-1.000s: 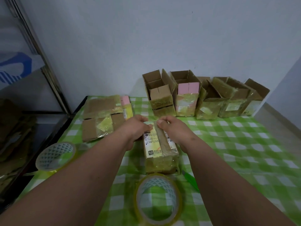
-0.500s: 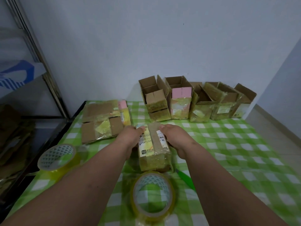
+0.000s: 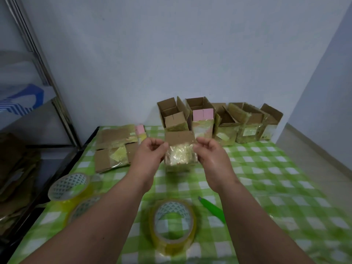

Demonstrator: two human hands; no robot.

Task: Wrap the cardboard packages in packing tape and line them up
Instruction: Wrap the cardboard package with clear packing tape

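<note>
A small cardboard package (image 3: 180, 151) wrapped in shiny yellowish tape is held up above the green checked table (image 3: 266, 180), tilted with one end towards me. My left hand (image 3: 150, 155) grips its left side and my right hand (image 3: 211, 157) grips its right side, fingers curled round the edges. A row of several taped cardboard boxes (image 3: 224, 122) with open flaps stands along the back wall. A roll of clear packing tape (image 3: 174, 223) lies close to me in the middle.
Two more tape rolls (image 3: 69, 186) lie at the left front. A green utility knife (image 3: 212, 209) lies right of the near roll. Flattened taped cardboard (image 3: 116, 147) sits at the back left. A metal shelf frame (image 3: 47, 88) stands left of the table.
Both hands have lifted the package off the table and tipped it up, so its taped end faces me. The view has shifted back a little.
</note>
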